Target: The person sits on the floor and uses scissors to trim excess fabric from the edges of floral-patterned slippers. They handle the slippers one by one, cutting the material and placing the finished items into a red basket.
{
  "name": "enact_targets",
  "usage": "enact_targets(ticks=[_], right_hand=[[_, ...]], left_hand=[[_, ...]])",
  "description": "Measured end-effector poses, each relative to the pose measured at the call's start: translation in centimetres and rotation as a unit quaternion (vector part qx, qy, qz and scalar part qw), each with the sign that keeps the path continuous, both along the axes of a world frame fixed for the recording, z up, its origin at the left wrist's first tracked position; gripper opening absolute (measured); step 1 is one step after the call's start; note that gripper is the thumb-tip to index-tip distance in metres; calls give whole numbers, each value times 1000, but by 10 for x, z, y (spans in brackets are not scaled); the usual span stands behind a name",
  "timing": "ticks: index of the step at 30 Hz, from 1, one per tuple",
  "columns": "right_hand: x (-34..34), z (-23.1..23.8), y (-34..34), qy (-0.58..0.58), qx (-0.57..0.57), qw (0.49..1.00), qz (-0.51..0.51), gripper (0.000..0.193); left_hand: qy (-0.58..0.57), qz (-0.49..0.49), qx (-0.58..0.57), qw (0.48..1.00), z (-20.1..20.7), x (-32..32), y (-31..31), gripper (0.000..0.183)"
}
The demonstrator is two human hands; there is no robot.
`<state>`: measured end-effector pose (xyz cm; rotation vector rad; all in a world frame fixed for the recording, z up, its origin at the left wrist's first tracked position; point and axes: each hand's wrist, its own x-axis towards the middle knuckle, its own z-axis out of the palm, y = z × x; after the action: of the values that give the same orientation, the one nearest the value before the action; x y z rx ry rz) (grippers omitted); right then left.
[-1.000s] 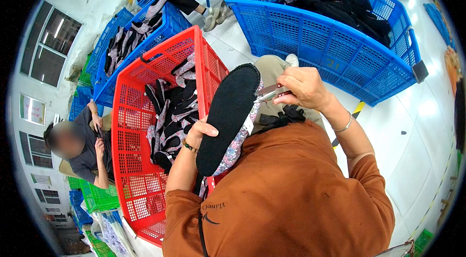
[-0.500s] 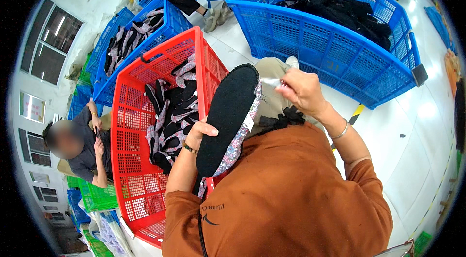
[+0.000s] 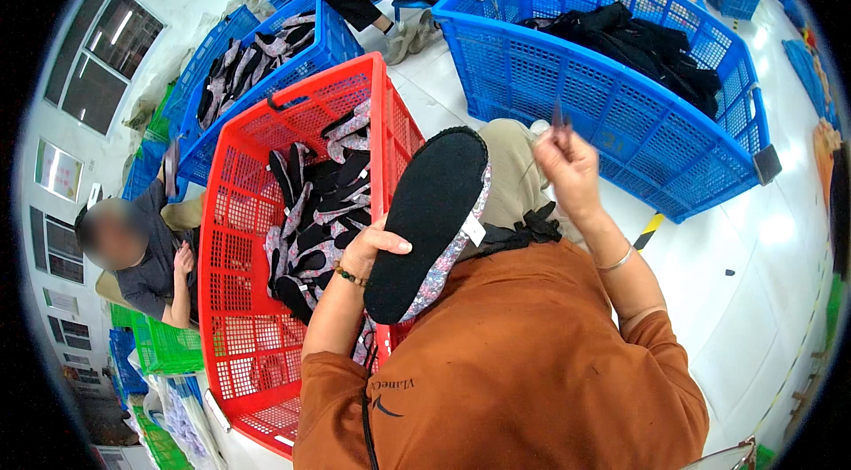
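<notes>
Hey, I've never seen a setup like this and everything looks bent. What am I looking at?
There's no machine, just a person using bare hands. The camera is a wide fisheye worn on that person's head, looking down, so straight edges curve.

The left fingers hold a slipper with floral sides, its black sole facing up toward us. The right fingers are raised apart from it, holding a small blurred thing I can't name.

At left, a red basket holds more slippers. At upper right, a blue crate holds black items.
</notes>
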<state>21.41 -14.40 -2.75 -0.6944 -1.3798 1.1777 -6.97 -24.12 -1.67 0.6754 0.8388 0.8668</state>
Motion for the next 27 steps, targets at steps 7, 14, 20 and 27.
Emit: enact_targets(ticks=[7,14,20,27], right_hand=[[12,19,4,-301,123,931,-168,24],[-20,23,-4,-88,-44,984,149,47],[-28,38,9,-215,183,956,86,34],[-28,42,15,-209,264,941,40,14]], left_hand=[[8,-41,80,996,-9,-11,-4,82],[156,-145,185,959,6,-5,5,57],[290,-120,255,914,4,-5,3,45],[467,-82,324,818,6,2,-1,44]])
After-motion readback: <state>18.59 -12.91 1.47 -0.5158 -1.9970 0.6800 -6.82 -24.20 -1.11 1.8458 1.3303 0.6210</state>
